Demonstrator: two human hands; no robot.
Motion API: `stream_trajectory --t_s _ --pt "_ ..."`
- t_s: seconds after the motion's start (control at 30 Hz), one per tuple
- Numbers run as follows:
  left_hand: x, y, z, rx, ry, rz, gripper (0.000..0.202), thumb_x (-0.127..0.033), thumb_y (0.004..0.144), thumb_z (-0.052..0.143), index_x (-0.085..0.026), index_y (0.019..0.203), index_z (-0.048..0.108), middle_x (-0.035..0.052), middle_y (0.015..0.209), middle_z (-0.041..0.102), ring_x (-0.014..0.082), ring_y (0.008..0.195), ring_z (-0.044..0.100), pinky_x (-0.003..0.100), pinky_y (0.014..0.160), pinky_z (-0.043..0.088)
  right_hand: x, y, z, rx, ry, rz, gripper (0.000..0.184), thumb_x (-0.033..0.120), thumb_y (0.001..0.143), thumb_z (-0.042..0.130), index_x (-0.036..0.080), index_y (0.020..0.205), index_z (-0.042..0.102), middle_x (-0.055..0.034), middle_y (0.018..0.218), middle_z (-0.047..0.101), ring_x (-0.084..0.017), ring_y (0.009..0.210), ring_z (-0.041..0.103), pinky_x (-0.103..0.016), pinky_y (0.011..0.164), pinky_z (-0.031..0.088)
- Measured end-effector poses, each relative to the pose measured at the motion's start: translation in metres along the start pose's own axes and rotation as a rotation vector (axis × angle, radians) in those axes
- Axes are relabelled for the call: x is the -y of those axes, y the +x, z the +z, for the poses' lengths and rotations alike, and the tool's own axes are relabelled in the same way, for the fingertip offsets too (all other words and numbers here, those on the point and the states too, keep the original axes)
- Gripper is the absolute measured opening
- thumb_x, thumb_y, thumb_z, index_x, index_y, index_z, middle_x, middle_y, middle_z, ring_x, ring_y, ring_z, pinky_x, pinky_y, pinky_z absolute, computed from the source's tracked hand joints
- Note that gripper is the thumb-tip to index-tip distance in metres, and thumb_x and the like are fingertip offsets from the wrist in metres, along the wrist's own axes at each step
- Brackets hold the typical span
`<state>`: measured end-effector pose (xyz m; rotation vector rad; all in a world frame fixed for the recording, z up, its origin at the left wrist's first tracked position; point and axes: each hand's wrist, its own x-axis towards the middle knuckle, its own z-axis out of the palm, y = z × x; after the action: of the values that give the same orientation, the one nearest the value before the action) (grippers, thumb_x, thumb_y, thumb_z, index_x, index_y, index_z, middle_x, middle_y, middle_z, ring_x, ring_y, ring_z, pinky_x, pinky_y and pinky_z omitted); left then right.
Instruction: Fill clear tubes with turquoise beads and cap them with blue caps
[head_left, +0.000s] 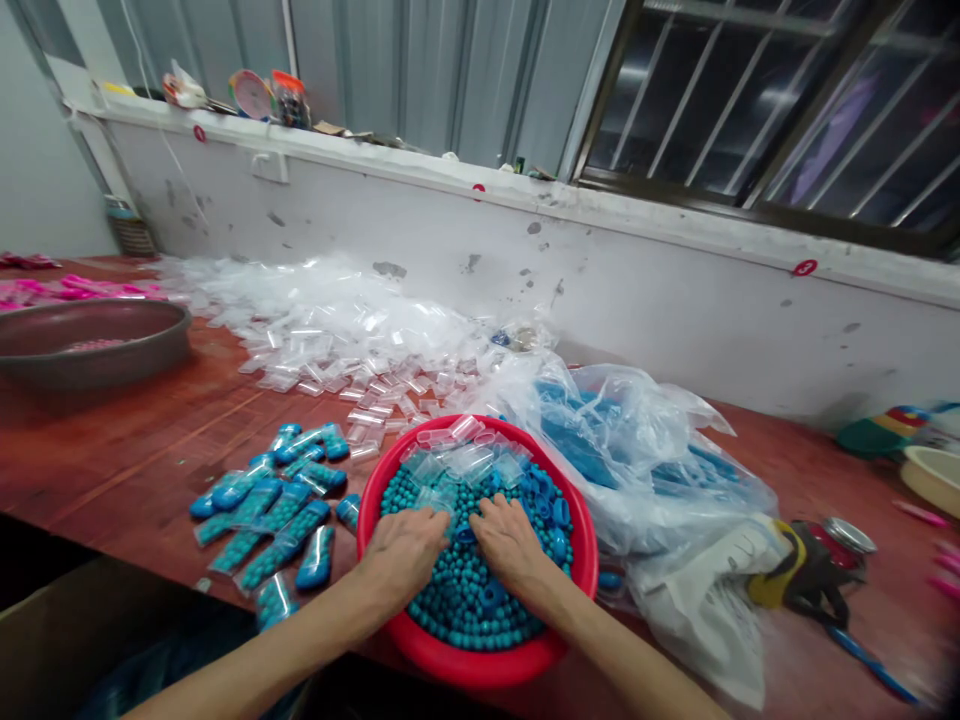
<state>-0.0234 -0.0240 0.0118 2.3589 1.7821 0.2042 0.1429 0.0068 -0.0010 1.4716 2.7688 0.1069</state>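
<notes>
A red basin (583, 600) full of teal beads (480, 625) stands at the table's front edge, and both hands are inside its rim. My left hand (409, 552) has its fingers closed on a clear plastic pouch (436, 497) low over the beads. My right hand (510, 540) is curled down at the beads, its fingertips partly hidden, beside a dark blue plastic piece (466, 537). Several blue ring-like pieces (551, 505) lie at the basin's right side. More clear pouches (472, 458) rest on the beads at the back.
Left of the basin lie filled pouches (274, 520) of teal beads. A wide heap of clear pouches (352, 320) runs along the wall. A plastic bag (622, 430) with blue pieces sits behind right. A brown basin (150, 345) and a tape dispenser (780, 565) flank the area.
</notes>
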Motion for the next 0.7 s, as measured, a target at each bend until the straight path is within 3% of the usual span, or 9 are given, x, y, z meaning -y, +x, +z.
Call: stream_trajectory --t_s 0.07,0.23,0.4,0.6,0.7 --pt "-0.007 0.010 0.010 0.063 -0.018 -0.003 0.018 -0.028 0.079 0.045 -0.019 0.088 0.058 0.0078 0.083 0.064 0.0239 0.079 0.059 0.031 0.067 0.042 -0.004 0.002 0.005 0.009 -0.019 0.016 0.017 0.011 0.082 0.045 0.020 0.083 0.059 -0.0059 0.090 0.060 -0.023 0.092 0.051 -0.036 0.079 0.039" --pt "-0.014 0.025 0.016 0.039 -0.025 -0.049 0.027 -0.028 0.081 0.039 -0.013 0.098 0.054 0.0141 0.088 0.062 0.0276 0.088 0.057 0.036 0.074 0.040 -0.026 -0.011 -0.001 0.038 -0.013 0.054 0.013 0.014 0.081 0.047 0.020 0.079 0.058 -0.0047 0.082 0.061 -0.020 0.078 0.055 -0.027 0.061 0.040" --pt "-0.020 0.040 0.017 0.100 -0.074 -0.067 0.034 -0.016 0.077 0.039 -0.015 0.111 0.046 0.0125 0.094 0.062 0.0250 0.089 0.057 0.034 0.075 0.041 -0.043 -0.027 -0.015 0.014 0.033 0.114 0.009 0.021 0.083 0.046 0.019 0.088 0.054 -0.0023 0.082 0.062 -0.017 0.080 0.056 -0.024 0.065 0.039" --pt "-0.018 0.051 0.026 0.256 -0.132 -0.134 0.043 -0.031 0.060 0.062 -0.017 0.100 0.051 0.0087 0.095 0.063 0.0237 0.085 0.060 0.027 0.067 0.043 -0.039 -0.037 -0.019 -0.048 0.032 0.207 0.014 0.016 0.084 0.043 0.018 0.094 0.052 -0.0064 0.093 0.059 -0.019 0.085 0.055 -0.025 0.061 0.039" --pt "-0.023 0.049 0.024 0.321 -0.131 -0.177 0.040 -0.030 0.057 0.064 -0.016 0.093 0.055 0.0099 0.093 0.064 0.0247 0.084 0.060 0.028 0.065 0.043 -0.029 -0.043 -0.022 0.010 0.010 0.055 0.011 0.015 0.082 0.046 0.021 0.083 0.056 -0.0031 0.085 0.060 -0.019 0.080 0.055 -0.025 0.058 0.038"
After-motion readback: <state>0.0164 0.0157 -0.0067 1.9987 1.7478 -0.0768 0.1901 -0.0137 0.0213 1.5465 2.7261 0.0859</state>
